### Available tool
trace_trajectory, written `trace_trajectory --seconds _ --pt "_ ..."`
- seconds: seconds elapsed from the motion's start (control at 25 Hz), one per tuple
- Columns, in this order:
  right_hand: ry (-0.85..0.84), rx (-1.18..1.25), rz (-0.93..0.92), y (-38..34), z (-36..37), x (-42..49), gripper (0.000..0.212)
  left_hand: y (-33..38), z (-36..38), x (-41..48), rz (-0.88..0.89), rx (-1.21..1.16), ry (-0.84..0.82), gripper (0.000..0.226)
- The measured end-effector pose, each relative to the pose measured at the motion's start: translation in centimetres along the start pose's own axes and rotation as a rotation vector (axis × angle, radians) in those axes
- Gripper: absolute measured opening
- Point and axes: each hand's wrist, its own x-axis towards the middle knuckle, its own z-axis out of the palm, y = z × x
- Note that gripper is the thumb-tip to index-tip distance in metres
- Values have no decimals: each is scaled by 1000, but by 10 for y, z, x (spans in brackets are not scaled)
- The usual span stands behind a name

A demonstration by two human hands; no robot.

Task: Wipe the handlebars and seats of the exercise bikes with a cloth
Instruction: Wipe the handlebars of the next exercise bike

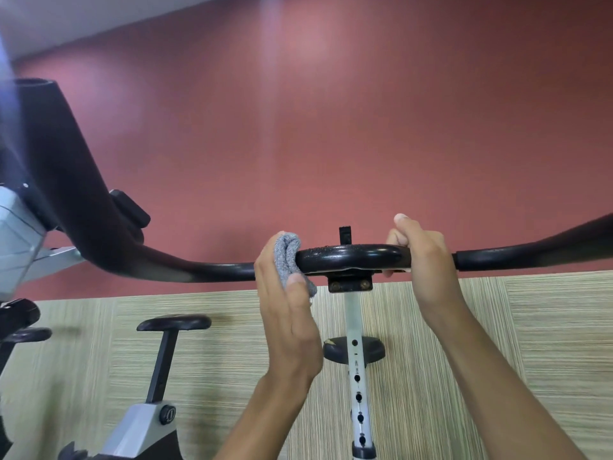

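Fingers of my left hand (288,313) clamp a grey cloth (290,257) on the handlebar (348,257), right hand (423,257) grips alongside — wiping underway, I judge; seats (374,351) below undone.

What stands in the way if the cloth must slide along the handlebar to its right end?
The right hand grips the handlebar to the right of the cloth, which the left hand holds on the bar. It blocks that path; nothing else visible does.

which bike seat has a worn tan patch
The rightmost seat, behind the white holed post; the patch is at its left edge. The middle seat shows none.
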Motion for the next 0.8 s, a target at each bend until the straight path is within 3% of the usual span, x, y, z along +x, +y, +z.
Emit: trace_trajectory --seconds 0.2,0.28,0.44,0.6,0.72,0.8 --pt "30 -2 45 -1 3 -4 61 28 24 -18 274 326 -15 63" --pt "51 -7 39 -6 2 -10 55 28 20 -18 305 370 -27 62" --pt "219 -168 -167 -5 8 -48 23 26 14 -25 247 347 -12 53" --pt "447 -218 -337 -14 9 -77 16 45 41 -26 461 645 -96 52" --pt "401 -128 -432 -41 10 -95 18 49 45 -28 490 669 -118 54" --pt "311 -200 -449 -51 18 -104 22 51 37 -29 443 534 -170 53"
